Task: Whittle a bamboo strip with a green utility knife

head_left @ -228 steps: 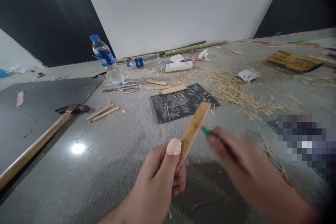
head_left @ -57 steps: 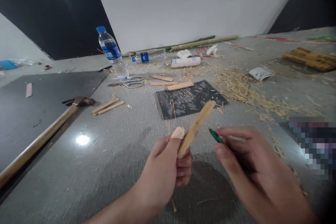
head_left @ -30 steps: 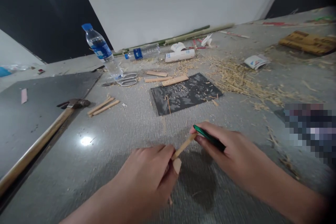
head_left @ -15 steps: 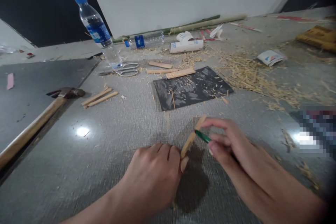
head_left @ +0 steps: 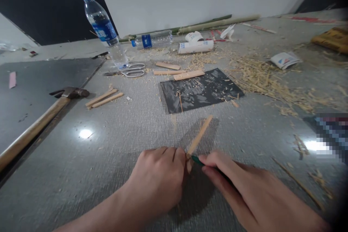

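My left hand (head_left: 160, 177) is closed around the lower end of a thin wooden strip (head_left: 201, 135), which slants up and away to the right. My right hand (head_left: 231, 177) pinches a small green tool (head_left: 197, 160). The tool's tip meets the strip right beside my left hand's fingers; its blade, if any, is too small to make out. Just beyond the strip lies a dark sheet (head_left: 201, 96) sprinkled with shavings.
A hammer (head_left: 69, 94) lies at the left, near two short sticks (head_left: 104, 98). Scissors (head_left: 133, 70) sit by an upright water bottle (head_left: 102, 29). Behind are a lying bottle (head_left: 152, 40), a white roll (head_left: 195, 46) and wood strips (head_left: 189, 75). Shavings (head_left: 266, 83) cover the right.
My right hand has moved down and left, bringing the green tool along the strip to beside my left hand. Its index finger has left the strip's upper end. The view has shifted slightly.
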`<act>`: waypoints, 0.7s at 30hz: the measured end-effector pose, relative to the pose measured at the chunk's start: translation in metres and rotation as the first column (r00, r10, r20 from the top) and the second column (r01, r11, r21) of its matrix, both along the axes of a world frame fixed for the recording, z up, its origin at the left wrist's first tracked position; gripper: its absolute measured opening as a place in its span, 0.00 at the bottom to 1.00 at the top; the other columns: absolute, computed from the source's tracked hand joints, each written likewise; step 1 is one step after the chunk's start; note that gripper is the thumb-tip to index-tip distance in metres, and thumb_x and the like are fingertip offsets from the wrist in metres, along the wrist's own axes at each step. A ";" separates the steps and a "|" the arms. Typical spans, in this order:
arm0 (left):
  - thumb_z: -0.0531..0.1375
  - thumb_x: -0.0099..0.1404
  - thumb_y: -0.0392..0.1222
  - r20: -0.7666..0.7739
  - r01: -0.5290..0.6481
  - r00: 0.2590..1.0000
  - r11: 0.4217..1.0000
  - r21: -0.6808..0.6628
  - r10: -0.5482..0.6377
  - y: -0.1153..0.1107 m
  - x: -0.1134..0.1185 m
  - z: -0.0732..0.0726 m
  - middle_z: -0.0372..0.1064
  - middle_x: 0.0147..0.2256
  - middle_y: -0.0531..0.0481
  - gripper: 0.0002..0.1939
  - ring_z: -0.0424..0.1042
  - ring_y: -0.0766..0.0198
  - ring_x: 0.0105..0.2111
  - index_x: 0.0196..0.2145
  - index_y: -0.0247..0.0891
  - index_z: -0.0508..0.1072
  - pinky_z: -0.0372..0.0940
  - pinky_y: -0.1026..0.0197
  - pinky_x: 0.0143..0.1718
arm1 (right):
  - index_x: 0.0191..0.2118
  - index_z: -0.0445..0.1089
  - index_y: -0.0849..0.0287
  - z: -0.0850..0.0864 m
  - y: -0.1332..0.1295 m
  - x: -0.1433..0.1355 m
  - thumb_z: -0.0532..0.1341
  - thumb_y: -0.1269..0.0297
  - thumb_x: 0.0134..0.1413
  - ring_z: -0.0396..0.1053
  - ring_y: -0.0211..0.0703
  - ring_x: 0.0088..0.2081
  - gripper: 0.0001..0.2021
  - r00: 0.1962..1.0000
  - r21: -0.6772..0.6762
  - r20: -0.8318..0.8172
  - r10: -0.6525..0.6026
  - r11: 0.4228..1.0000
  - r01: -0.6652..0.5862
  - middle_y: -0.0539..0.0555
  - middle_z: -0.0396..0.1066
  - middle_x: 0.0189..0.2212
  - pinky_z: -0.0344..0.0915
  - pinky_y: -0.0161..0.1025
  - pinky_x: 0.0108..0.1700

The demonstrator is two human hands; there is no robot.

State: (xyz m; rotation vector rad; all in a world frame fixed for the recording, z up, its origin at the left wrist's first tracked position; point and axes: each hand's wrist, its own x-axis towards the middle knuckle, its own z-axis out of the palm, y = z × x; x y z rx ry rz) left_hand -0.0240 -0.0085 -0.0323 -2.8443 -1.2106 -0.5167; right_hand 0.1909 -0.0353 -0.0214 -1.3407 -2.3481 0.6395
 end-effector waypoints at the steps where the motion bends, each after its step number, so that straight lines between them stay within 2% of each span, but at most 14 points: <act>1: 0.50 0.71 0.31 0.007 -0.002 1.000 1.000 0.001 0.002 0.000 0.000 0.000 0.68 0.23 0.54 0.13 0.69 0.59 0.19 0.29 0.41 0.65 0.54 0.58 0.18 | 0.48 0.62 0.50 -0.001 -0.001 0.000 0.47 0.62 0.75 0.79 0.42 0.27 0.08 1.000 -0.006 -0.002 -0.005 1.000 0.005 0.48 0.80 0.34 0.66 0.37 0.25; 5: 0.50 0.72 0.32 0.011 -0.015 1.000 1.000 -0.008 0.015 0.001 0.000 -0.003 0.68 0.23 0.54 0.13 0.69 0.59 0.20 0.29 0.41 0.66 0.54 0.58 0.19 | 0.43 0.65 0.49 -0.001 0.000 -0.002 0.49 0.62 0.74 0.77 0.41 0.25 0.08 0.999 -0.045 -0.024 -0.047 0.998 0.046 0.46 0.78 0.30 0.65 0.36 0.25; 9: 0.50 0.72 0.32 0.005 -0.013 1.000 1.000 -0.014 0.013 0.001 -0.001 -0.004 0.69 0.23 0.54 0.13 0.69 0.59 0.20 0.29 0.40 0.66 0.53 0.57 0.19 | 0.41 0.66 0.49 -0.001 0.000 -0.004 0.50 0.63 0.74 0.78 0.43 0.25 0.09 0.997 0.039 0.006 -0.082 0.996 0.082 0.46 0.78 0.28 0.64 0.37 0.23; 12: 0.51 0.71 0.32 0.028 -0.006 1.000 0.999 -0.033 0.007 0.001 -0.001 -0.004 0.69 0.23 0.54 0.13 0.69 0.60 0.20 0.29 0.40 0.66 0.52 0.57 0.20 | 0.46 0.67 0.49 -0.004 -0.001 -0.002 0.50 0.67 0.72 0.78 0.45 0.24 0.10 0.995 0.149 0.076 -0.057 0.988 0.045 0.49 0.81 0.33 0.67 0.39 0.22; 15: 0.51 0.71 0.32 0.063 0.010 0.998 0.999 -0.046 -0.007 0.001 -0.001 -0.003 0.68 0.23 0.54 0.13 0.67 0.62 0.19 0.28 0.40 0.66 0.51 0.57 0.20 | 0.53 0.67 0.50 -0.006 -0.002 0.000 0.50 0.71 0.67 0.75 0.44 0.21 0.15 0.986 0.219 0.160 -0.033 0.976 -0.003 0.52 0.81 0.38 0.66 0.40 0.19; 21: 0.50 0.73 0.34 0.060 -0.017 0.998 0.998 -0.066 0.021 0.002 -0.002 -0.004 0.68 0.23 0.53 0.15 0.67 0.62 0.19 0.28 0.39 0.67 0.49 0.57 0.20 | 0.58 0.66 0.53 -0.003 -0.006 -0.004 0.51 0.80 0.54 0.76 0.45 0.23 0.27 0.965 0.332 0.257 -0.061 0.943 -0.029 0.53 0.79 0.35 0.67 0.41 0.21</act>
